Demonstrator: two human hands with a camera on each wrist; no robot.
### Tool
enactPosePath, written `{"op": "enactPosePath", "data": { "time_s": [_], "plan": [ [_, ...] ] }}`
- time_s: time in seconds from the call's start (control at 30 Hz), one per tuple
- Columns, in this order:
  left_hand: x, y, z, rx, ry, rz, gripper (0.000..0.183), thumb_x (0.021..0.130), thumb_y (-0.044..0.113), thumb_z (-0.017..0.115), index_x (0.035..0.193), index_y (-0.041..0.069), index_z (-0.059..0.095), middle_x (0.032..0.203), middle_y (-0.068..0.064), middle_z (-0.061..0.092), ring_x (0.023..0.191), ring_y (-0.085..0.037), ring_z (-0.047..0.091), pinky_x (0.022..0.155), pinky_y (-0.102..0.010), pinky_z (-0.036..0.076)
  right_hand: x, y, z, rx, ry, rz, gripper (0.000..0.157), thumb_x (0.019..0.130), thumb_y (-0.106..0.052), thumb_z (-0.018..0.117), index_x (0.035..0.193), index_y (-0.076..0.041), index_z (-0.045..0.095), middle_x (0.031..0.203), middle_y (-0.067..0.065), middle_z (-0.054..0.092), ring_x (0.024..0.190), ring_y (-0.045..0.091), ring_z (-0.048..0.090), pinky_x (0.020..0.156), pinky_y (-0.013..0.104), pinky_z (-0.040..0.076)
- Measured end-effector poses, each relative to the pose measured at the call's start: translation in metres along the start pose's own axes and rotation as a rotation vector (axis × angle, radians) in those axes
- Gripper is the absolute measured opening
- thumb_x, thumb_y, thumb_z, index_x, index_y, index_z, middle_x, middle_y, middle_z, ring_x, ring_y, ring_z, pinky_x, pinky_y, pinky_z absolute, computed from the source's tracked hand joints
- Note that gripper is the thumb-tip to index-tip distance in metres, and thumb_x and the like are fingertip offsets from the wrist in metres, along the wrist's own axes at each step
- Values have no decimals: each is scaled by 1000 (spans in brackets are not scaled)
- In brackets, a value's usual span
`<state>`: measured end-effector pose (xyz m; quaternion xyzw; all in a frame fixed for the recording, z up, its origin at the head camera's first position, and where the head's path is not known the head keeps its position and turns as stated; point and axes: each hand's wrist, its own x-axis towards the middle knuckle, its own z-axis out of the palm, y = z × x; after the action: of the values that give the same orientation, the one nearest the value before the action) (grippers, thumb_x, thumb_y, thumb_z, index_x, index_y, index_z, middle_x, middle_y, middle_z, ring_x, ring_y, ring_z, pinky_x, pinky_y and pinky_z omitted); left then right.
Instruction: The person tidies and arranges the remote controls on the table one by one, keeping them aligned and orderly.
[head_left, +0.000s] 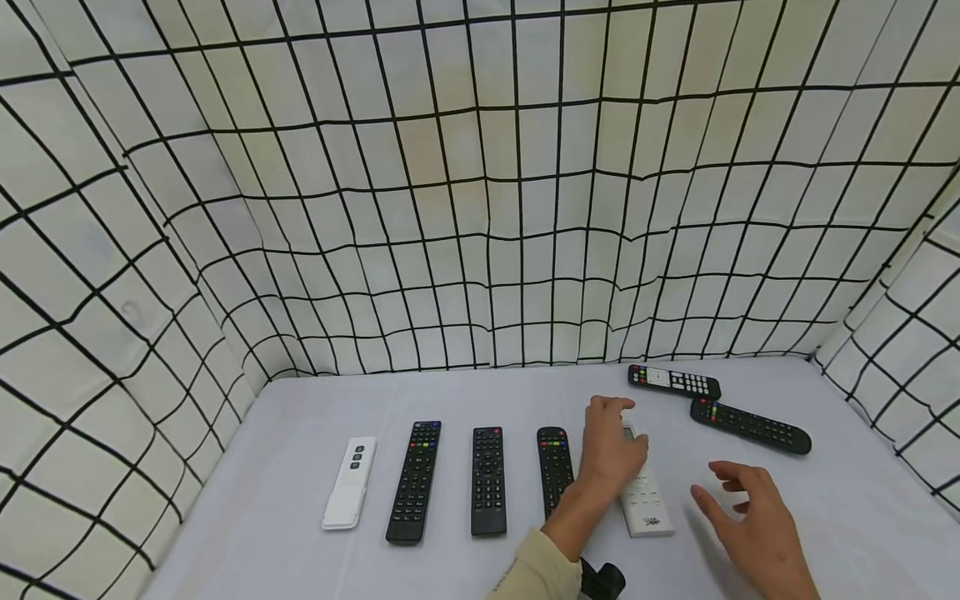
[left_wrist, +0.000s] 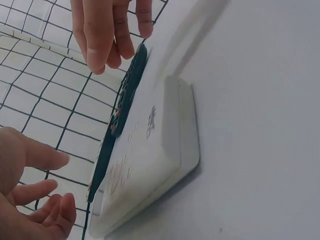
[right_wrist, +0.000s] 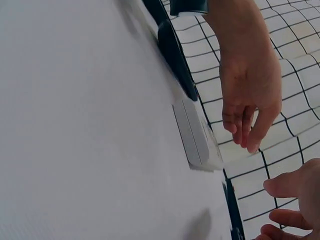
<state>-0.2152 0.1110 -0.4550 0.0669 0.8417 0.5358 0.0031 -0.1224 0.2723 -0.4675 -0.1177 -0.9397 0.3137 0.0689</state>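
Note:
A white remote control (head_left: 647,503) with a small screen lies on the white table, partly hidden in the head view by my left hand (head_left: 611,446). That hand hovers above its far end, thumb and fingers apart and loosely bent, holding nothing; the left wrist view shows a gap between the hand and the white remote (left_wrist: 145,150). My right hand (head_left: 757,525) hangs in the air right of the white remote, its fingers relaxed with nothing in them. Just left of my left forearm lies a black remote (head_left: 555,467), its lower end covered by the arm.
Further left lie a black remote (head_left: 488,483), a longer black remote (head_left: 416,483) and a slim white remote (head_left: 351,483). At the back right, one black remote (head_left: 673,381) touches or nearly touches another (head_left: 752,426). Black netting (head_left: 517,208) over white walls encloses the table (head_left: 247,508).

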Motion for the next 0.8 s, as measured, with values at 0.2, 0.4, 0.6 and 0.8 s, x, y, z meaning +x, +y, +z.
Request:
{"op": "enactPosePath", "data": {
  "time_s": [0.2, 0.4, 0.6, 0.8],
  "plan": [
    [-1, 9, 17, -68, -32, -7, 42, 92, 7, 73, 132, 11, 65, 123, 2, 53, 109, -7, 54, 90, -22, 50, 17, 25, -17, -7, 142, -48, 45, 96, -15, 73, 133, 6, 57, 129, 26, 54, 113, 40, 58, 78, 28, 50],
    [-3, 19, 31, -91, -61, -13, 46, 91, 7, 73, 135, 10, 62, 124, 3, 54, 113, -6, 56, 91, -20, 50, 33, 43, -32, -22, 159, -27, 44, 98, -15, 70, 133, 8, 56, 129, 29, 52, 114, 45, 56, 79, 33, 52],
    [-4, 28, 46, -50, -62, -7, 49, 89, 8, 74, 136, 11, 61, 123, 2, 57, 113, -7, 60, 91, -20, 52, 43, 58, -38, -28, 147, 21, 47, 98, -11, 68, 135, 11, 53, 135, 35, 46, 117, 50, 50, 91, 61, 51],
    [-2, 32, 60, -10, -90, -34, 54, 87, 12, 75, 138, 12, 59, 127, 1, 58, 112, -7, 61, 96, -21, 52, 51, 72, -41, -37, 135, 19, 50, 96, -12, 70, 136, 13, 52, 138, 40, 40, 116, 54, 48, 88, 62, 52]
  ]
}}
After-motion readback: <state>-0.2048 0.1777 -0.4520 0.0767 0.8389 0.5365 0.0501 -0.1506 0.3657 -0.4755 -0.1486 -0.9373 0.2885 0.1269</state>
